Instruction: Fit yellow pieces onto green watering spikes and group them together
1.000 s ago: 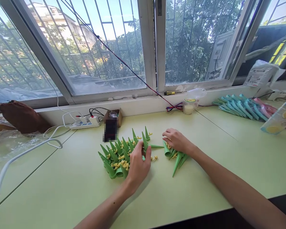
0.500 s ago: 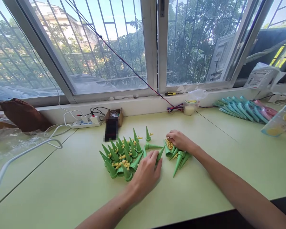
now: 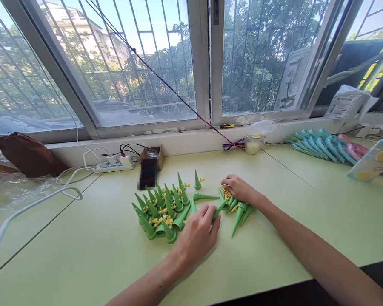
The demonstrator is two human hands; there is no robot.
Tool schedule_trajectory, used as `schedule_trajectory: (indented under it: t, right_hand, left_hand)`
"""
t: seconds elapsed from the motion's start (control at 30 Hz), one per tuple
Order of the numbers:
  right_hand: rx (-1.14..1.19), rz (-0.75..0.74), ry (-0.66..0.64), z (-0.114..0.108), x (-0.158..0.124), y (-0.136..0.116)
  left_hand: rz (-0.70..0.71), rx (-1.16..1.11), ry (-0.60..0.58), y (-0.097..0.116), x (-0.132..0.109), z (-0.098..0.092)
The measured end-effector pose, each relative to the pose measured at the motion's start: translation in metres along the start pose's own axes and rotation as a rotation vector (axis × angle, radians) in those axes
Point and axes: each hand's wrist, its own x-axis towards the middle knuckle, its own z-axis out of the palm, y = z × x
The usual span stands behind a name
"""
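My left hand (image 3: 200, 231) is closed around a green plastic cone spike (image 3: 219, 209), its tip pointing up and to the right. My right hand (image 3: 238, 187) reaches into a small heap of yellow valve pieces (image 3: 226, 193), its fingers curled down; what they pinch is hidden. Under and beside that hand lie several loose green spikes (image 3: 239, 214). Left of my left hand stands a cluster of green spikes (image 3: 161, 204), some with yellow valves fitted. More loose yellow pieces (image 3: 166, 220) lie among them. One spike (image 3: 197, 180) stands apart at the back, and another (image 3: 206, 196) lies on its side.
A dark pixelated block (image 3: 148, 174) leans by a small cardboard box (image 3: 160, 158). A power strip (image 3: 115, 165), white cable and brown bag (image 3: 28, 154) are at left. Along the back sit a jar (image 3: 252, 144) and teal hangers (image 3: 322, 144). The pale table (image 3: 83, 238) ends in front.
The spike in my left hand has tilted further to the right, and the hand has shifted slightly. My right hand stays at the yellow heap. The whole view has moved a little.
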Motion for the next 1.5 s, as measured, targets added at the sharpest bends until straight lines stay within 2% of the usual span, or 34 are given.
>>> schedule_trajectory:
  t: [0.27, 0.53, 0.83, 1.07, 1.3, 1.4, 1.5]
  right_hand:
    - [0.009, -0.001, 0.005, 0.004, 0.001, 0.004]
    - [0.011, -0.027, 0.038, 0.003, 0.001, 0.003]
    - [0.031, -0.059, 0.146, -0.002, -0.001, -0.003]
    - [0.073, -0.092, 0.195, -0.003, -0.001, -0.003]
    - [0.118, -0.027, 0.190, 0.001, -0.001, -0.001]
    - [0.156, -0.035, 0.141, 0.000, -0.002, -0.003]
    - [0.176, -0.050, 0.140, -0.001, -0.002, -0.006]
  left_hand:
    - [-0.052, -0.007, -0.063, 0.005, -0.002, 0.002]
    - [-0.069, -0.153, -0.135, 0.002, 0.001, 0.004]
    - [-0.086, -0.180, -0.024, 0.001, -0.004, 0.009]
    - [-0.110, -0.201, -0.145, 0.003, -0.003, 0.010]
    - [-0.110, -0.287, -0.199, 0.002, -0.002, 0.006]
    - [-0.152, -0.334, -0.178, 0.003, 0.000, 0.005]
    - [-0.198, -0.393, -0.086, 0.004, 0.004, 0.001]
